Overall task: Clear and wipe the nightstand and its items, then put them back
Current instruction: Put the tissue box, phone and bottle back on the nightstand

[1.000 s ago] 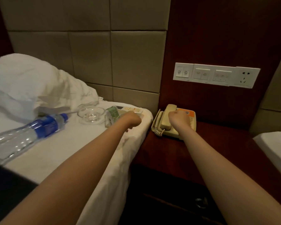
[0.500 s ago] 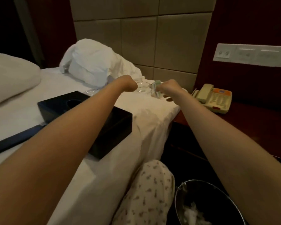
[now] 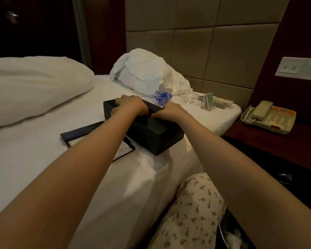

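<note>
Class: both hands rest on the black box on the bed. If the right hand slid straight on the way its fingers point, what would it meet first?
Probably the left hand on the black box: the right hand points left across the top. Depth is unclear.

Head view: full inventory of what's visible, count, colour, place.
tissue box: 1, black, bed edge, both hands on top
folder: 1, dark, flat on bed left of box
water bottle: 1, clear, blue label, lying behind box
glass dish: 1, clear, bed corner
small packets: several, green and white, right of dish
pillow: 1, white, left
crumpled linen: 1 pile, white, at headboard
telephone: 1, beige, on nightstand
switch panel: 1, white, wall
bin: 1, dark, floor
left hand: on box
right hand: on box
</note>
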`<state>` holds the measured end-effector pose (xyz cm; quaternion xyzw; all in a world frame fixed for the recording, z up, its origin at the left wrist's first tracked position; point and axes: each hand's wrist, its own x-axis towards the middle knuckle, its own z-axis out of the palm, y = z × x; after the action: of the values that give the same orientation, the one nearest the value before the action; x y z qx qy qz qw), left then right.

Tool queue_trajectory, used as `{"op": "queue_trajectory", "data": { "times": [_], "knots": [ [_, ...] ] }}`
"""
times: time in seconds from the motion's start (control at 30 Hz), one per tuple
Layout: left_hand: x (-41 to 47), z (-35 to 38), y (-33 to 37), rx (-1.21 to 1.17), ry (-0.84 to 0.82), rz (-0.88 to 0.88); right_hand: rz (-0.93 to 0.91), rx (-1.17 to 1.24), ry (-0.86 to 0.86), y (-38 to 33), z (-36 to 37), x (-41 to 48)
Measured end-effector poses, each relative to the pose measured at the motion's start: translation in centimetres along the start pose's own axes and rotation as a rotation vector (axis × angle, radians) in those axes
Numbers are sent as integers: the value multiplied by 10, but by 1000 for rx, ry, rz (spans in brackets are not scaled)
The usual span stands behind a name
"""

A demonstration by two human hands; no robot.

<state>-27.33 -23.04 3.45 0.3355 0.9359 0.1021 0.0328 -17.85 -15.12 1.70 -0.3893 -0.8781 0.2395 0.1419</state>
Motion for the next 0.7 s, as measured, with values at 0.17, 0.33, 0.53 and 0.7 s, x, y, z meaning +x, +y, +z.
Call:
{"op": "queue_trajectory", "data": {
  "times": [0.17,0.33,0.53,0.7],
  "knots": [
    [-2,3,4,-66,48,27,60,5,174,7,1,-8],
    [-12,-18,17,11,63,108,28,-46,182,10,-26,-16],
    [-32,-32,64,4,75,236,97,-92,273,39,-72,-30],
    [-48,-19,123,-10,49,421,224,-141,384,77,-103,-54]
  ]
}}
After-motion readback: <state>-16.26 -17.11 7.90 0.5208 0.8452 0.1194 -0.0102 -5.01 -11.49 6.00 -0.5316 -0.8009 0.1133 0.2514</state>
